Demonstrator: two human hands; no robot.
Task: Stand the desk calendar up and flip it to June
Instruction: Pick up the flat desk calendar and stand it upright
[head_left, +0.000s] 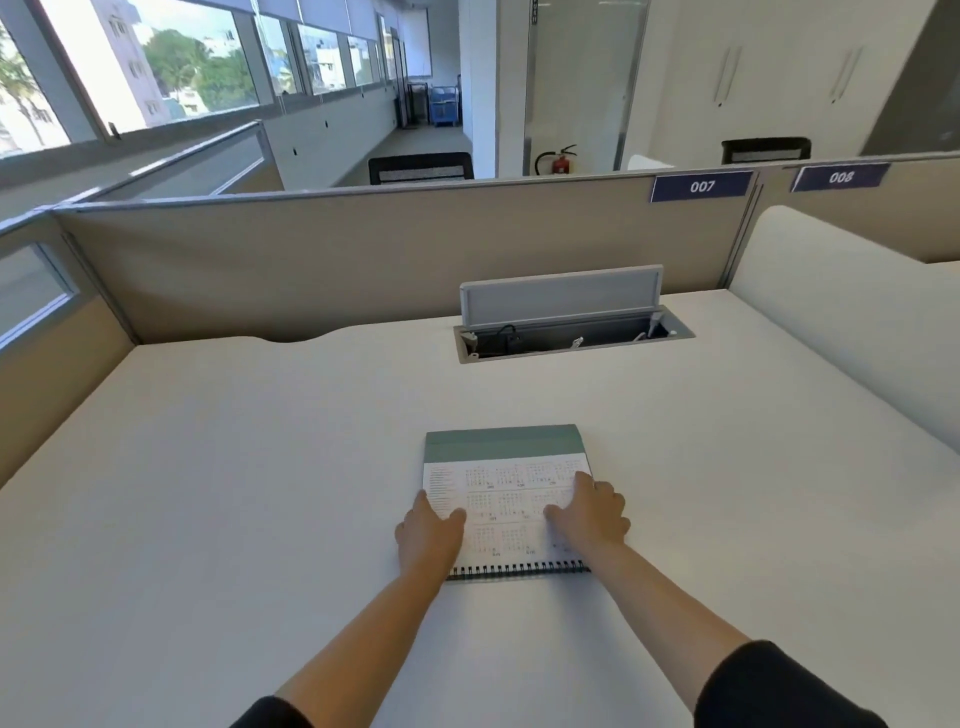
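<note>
calendar: desk calendar (506, 499) lies flat on the desk (260, 467), near the front edge, about centre; spiral binding (519, 569) on the side nearest the person, green cover flap (504, 442) toward the back edge.
page showing: a year-overview grid of small months, print too small to read; no single June page visible.
left hand: left hand (428, 532) rests on the calendar's left edge, thumb over the page, fingers wrapped at the side; looks like it is starting a grip on the edge, but cannot tell if anything is pinched.
right hand: right hand (592, 512) lies palm-down on the right part of the page, fingers curled and pressing; not closed around anything visible.
task stage: judged very early, calendar not stood up, no page flipped.
rest of desk: open cable hatch (571, 325) at the back edge, well apart from the calendar; partition (363, 260) behind it.
risk 1: lifting by the top sheet only could bend or tear it at the spiral, since the base would stay down.
risk 2: the smooth desk may let the base slide out when the tent is opened, so it collapses flat.
risk 3: several thin pages may turn together and overshoot June; the month label needs a check.
risk 4: with the binding toward the person, the calendar may end up standing facing away.
</note>
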